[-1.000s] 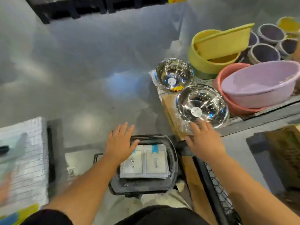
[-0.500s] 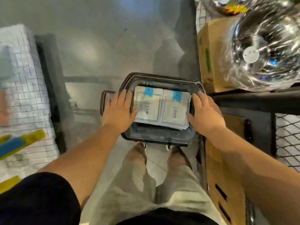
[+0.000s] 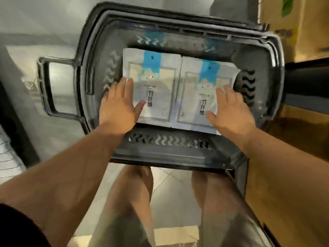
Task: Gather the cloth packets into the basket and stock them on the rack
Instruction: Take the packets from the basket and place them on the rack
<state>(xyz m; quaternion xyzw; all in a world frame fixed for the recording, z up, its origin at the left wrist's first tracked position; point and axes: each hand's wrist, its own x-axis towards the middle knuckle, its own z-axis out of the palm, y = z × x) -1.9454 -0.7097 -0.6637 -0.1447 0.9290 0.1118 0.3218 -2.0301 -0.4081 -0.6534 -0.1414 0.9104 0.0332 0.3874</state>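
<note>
The gathering step looks done or nearly so, and the packets seem about to be taken out for stocking: two flat packets lie side by side, face up, on the bottom of the dark grey basket (image 3: 169, 154), which stands on the floor (image 3: 26, 43) in front of the person's knees, its looped handle (image 3: 44, 86) sticking out to the left. The left cloth packet (image 3: 156, 90) and the right cloth packet (image 3: 195, 97) touch along their inner edges, blue header strips pointing away from the person. The left hand (image 3: 117, 106) lies over the outer left edge of the left cloth packet, the right hand (image 3: 231, 113) over the right half of the right cloth packet. On both, the fingers (image 3: 122, 86) are straight and a little apart, clamped on nothing; motion blur hides whether the palms press the film or hover just above it. The next move likely calls for sliding fingertips under the outer edges, or squeezing the two packets together, to lift them as a pair; slick wrappers may slip past each other. The rack is out of view; a cardboard box (image 3: 302, 32) stands just right of the basket.
</note>
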